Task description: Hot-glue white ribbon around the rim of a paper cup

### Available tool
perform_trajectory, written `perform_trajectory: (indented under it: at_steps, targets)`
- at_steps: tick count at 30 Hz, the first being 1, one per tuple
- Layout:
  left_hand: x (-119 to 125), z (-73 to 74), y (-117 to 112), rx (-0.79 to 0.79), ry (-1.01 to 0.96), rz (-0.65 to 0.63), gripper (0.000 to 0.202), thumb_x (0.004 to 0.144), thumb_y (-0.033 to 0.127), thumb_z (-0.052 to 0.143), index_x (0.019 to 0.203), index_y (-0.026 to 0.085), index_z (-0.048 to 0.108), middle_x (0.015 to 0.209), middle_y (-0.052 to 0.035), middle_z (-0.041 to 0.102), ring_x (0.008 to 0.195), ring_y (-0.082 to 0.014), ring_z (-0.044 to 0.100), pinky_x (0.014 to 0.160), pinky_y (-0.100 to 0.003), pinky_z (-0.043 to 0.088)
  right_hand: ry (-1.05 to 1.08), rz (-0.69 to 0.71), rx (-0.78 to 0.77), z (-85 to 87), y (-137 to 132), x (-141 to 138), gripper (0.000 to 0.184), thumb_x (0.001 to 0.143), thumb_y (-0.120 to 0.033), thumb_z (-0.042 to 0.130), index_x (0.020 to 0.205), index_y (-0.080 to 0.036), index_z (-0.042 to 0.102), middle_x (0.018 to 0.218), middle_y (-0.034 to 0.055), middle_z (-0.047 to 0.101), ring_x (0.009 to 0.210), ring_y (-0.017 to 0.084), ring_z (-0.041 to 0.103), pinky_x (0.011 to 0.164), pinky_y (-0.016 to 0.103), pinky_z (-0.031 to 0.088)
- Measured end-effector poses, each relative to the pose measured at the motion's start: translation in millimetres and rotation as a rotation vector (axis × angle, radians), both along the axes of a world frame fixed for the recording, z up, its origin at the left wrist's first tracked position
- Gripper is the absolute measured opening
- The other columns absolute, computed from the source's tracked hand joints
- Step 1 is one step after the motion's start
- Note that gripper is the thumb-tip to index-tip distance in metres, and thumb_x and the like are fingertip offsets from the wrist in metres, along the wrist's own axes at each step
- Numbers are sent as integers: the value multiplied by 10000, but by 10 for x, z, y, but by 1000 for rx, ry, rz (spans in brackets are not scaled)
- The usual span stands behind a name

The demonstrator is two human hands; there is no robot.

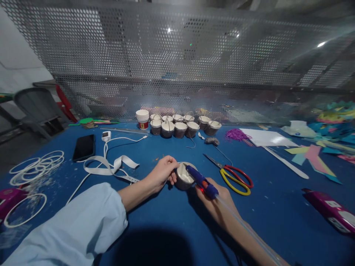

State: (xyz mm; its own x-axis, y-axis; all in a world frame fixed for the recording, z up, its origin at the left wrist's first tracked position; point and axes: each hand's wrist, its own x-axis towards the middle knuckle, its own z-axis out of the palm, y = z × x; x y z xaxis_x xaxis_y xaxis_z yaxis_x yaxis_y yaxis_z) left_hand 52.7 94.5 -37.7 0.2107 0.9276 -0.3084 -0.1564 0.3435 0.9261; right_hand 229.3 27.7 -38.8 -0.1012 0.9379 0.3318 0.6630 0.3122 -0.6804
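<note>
My left hand [163, 170] grips the rim of a small paper cup [183, 177] that rests on the blue table [166, 218]. My right hand [215, 201] is closed round a blue glue gun [202, 181] with a clear glue stick trailing back from it. The gun's nozzle points into the cup's open top. A light blue sleeve [80, 229] covers my left forearm.
A row of several similar cups [180, 127] and a stack of paper cups [142, 119] stand at the back. Scissors with red and yellow handles [235, 177] lie right of the cup. A phone [84, 147], charger cable, white ribbon, white rings [36, 168] and coloured paper scraps [318, 157] lie around.
</note>
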Motion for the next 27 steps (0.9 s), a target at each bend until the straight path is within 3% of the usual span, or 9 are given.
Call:
perform_trajectory:
  at_steps: [13, 27]
  targets:
    - [10, 10, -3, -4, 19, 6, 91, 781, 161, 512, 744, 190, 434, 382, 80, 462, 294, -87, 467, 282, -133, 338, -62, 73, 223, -135, 39, 32, 127, 848, -277, 481, 763, -198, 534, 563, -13, 573, 433, 110, 498, 458, 197, 424]
    - [0, -20, 3, 10, 23, 11, 129, 742, 198, 566, 738, 192, 437, 398, 91, 461, 296, -78, 466, 300, -132, 332, -49, 49, 92, -155, 37, 46, 159, 845, -323, 469, 762, -202, 530, 604, 5, 591, 478, 115, 495, 494, 222, 421]
